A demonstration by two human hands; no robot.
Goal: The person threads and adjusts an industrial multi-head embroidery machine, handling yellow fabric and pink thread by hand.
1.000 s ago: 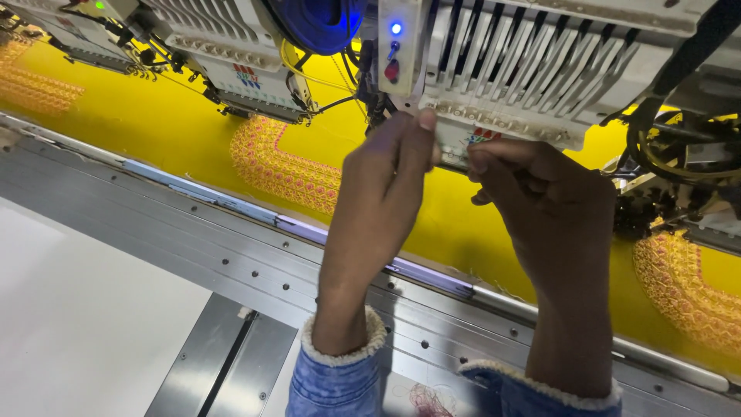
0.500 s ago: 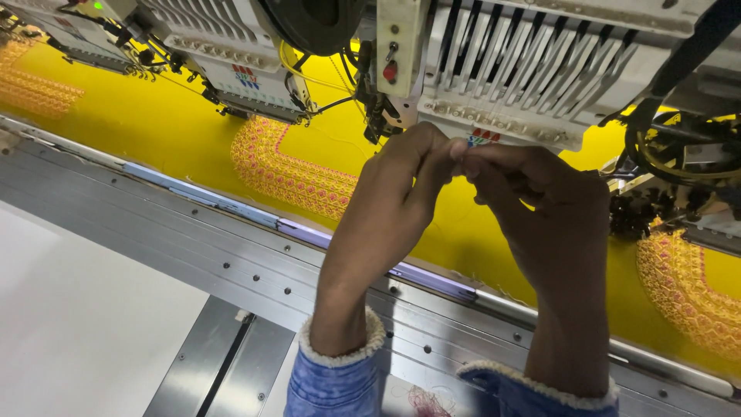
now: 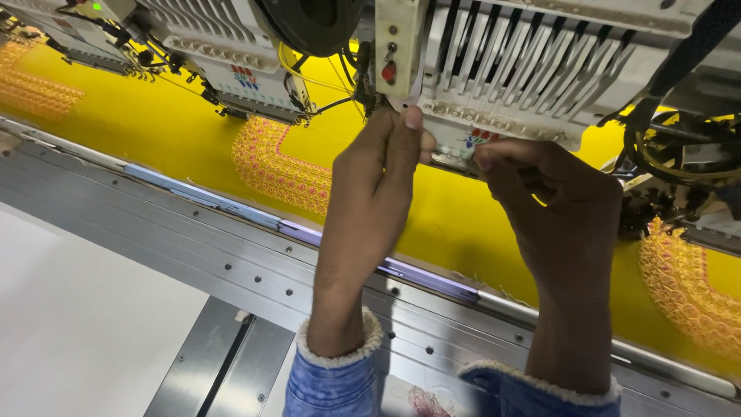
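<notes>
Mid-frame, working at the lower edge of the embroidery head [image 3: 532,77], among the row of needle bars. Left hand [image 3: 370,193] raised, fingers curled and thumb pressed toward the forefinger at the head's lower left corner; right hand [image 3: 556,208] likewise closed to a pinch just right of it, fingertips nearly meeting the left's. Probably pinching a fine thread between them, though too thin to make out, so cannot tell for sure. By the look of it, threading or re-tying at a needle; calls for fine, steady fingertip work close under the head.

Beneath, yellow fabric [image 3: 432,224] stretched flat, with pink-and-gold embroidered border [image 3: 278,166] left of centre. A second head [image 3: 231,62] at upper left. Metal frame rail [image 3: 193,255] crossing diagonally below. Crowded needle bars and dangling wires hemming in the fingers; little room to move
</notes>
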